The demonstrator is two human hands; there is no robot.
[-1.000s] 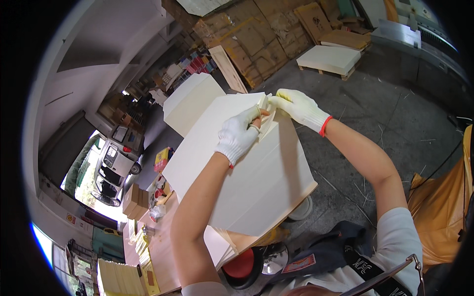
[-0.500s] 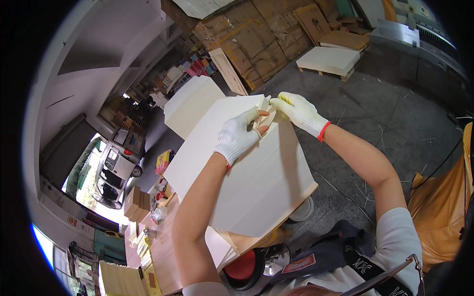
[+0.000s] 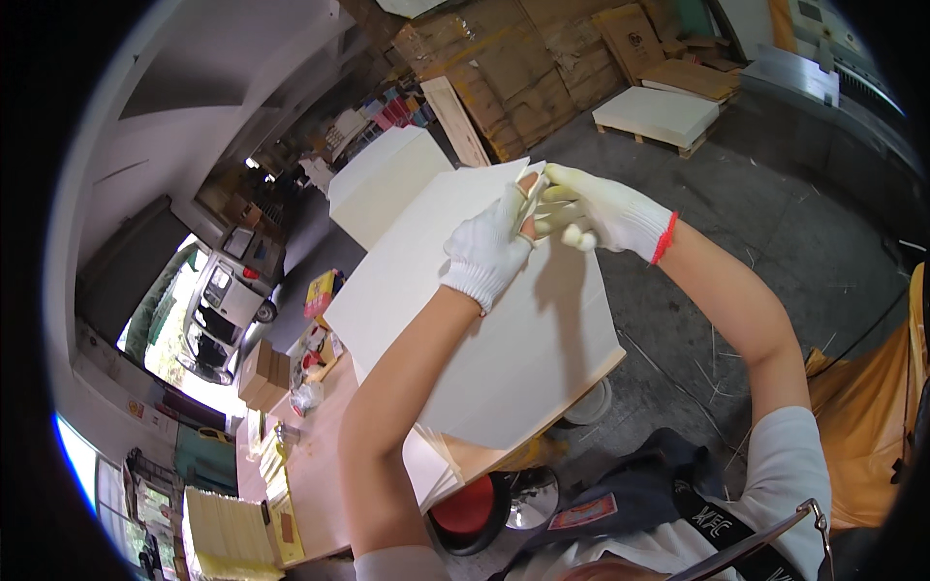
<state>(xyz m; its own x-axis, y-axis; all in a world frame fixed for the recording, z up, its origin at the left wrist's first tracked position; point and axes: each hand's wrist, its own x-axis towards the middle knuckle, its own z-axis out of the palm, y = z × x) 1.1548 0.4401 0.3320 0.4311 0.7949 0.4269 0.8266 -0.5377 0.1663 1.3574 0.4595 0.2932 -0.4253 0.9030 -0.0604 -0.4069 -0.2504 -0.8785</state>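
I've got both gloved hands up at the far corner of the cream paper stack on the wooden tabletop, left hand pinching the lifted sheet corner in its grip, right hand clenched beside it, fingertips touching that corner.

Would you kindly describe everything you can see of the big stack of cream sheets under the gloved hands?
The stack of cream sheets looks like plain, matte paper or thin card, piled thick with squared edges on a wooden board. It lies flat, its far corner pointing away from the person. At that corner the left hand and right hand, both in white knit gloves, pinch up the top sheets. Both forearms cast shadows across it.
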